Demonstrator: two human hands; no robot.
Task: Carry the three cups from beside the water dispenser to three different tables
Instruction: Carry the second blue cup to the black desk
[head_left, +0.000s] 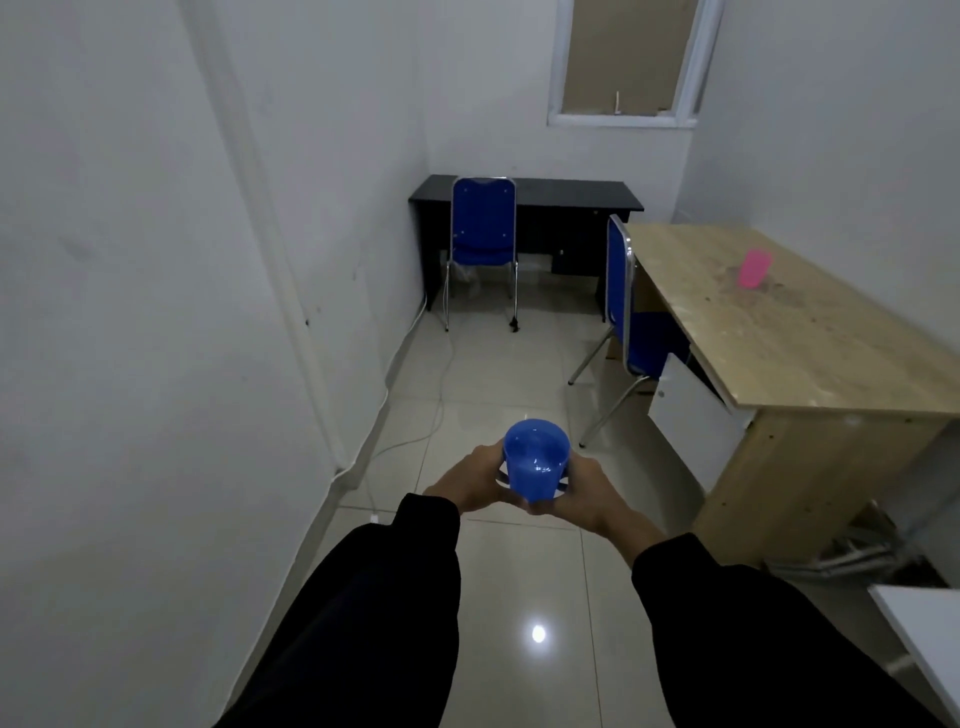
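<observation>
Two blue chairs: one (483, 228) tucked at far wall, one (626, 306) side-on at right. White cable (415, 415) trails along left wall on glossy tiled floor (519, 597). Boarded window (626, 57) top.

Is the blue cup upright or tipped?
Upright: the blue cup shows its open rim on top, held between left hand and right hand. Contents: cannot tell.

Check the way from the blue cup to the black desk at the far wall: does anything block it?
Mostly clear. Both hands, left hand and right hand, hold the blue cup over bare floor tiles. A blue chair stands against the black desk on its left part; the right part looks free.
</observation>
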